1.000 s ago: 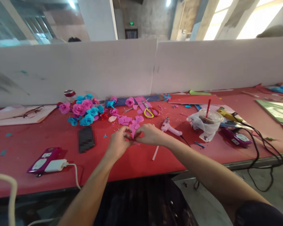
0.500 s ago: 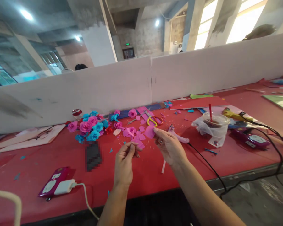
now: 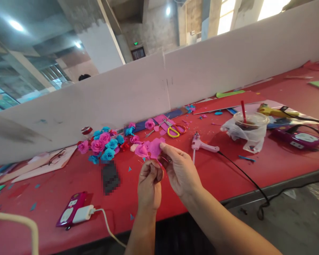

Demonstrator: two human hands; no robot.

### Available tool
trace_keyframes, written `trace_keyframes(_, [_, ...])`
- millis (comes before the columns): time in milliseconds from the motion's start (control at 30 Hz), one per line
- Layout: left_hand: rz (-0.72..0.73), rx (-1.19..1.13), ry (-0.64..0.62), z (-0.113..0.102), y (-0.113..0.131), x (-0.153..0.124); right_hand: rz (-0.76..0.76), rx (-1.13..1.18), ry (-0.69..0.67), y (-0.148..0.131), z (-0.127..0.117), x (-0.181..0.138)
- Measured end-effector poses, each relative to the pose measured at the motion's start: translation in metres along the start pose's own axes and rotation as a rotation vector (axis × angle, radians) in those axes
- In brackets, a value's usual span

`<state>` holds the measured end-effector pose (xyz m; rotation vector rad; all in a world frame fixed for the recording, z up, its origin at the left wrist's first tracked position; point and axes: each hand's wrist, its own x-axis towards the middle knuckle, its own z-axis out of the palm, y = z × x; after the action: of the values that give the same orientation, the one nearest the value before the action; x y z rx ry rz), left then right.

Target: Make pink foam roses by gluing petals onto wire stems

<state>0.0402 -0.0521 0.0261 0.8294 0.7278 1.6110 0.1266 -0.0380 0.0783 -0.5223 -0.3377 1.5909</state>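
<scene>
The left hand [image 3: 149,186] is raised above the red table [image 3: 228,173], left of the glue gun [image 3: 202,145] and nearer the camera. Its fingers are curled in, and thumb and forefinger are pressed together at the lower end of a pink paper petal [image 3: 155,147]. The right hand [image 3: 181,171] is just beside it, on the glue gun's side, palm turned toward the left hand. Its thumb and fingertips pinch the same petal at its right edge. The petal stands up above both hands, crumpled and cupped, held off the table to the left of the glue gun.

The glue gun lies on its side, with a black cord [image 3: 244,173] running from it toward the table's near edge. Just behind it to the left lie yellow-handled scissors [image 3: 174,131]. Further left is a heap of pink and blue paper flowers [image 3: 103,145], with loose pink petals between heap and scissors. To the right of the glue gun stands a plastic cup [image 3: 248,127] with a red straw, set in a clear bag. Far to the left, near the table's front edge, a purple phone [image 3: 69,214] lies beside a white charger.
</scene>
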Motion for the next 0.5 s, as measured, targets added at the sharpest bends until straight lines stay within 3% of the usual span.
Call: trace_keyframes(500, [0.013,0.121,0.077,-0.0003,-0.002,0.0063,-0.078,-0.101,-0.06,0.0024,0.0042,-0.0053])
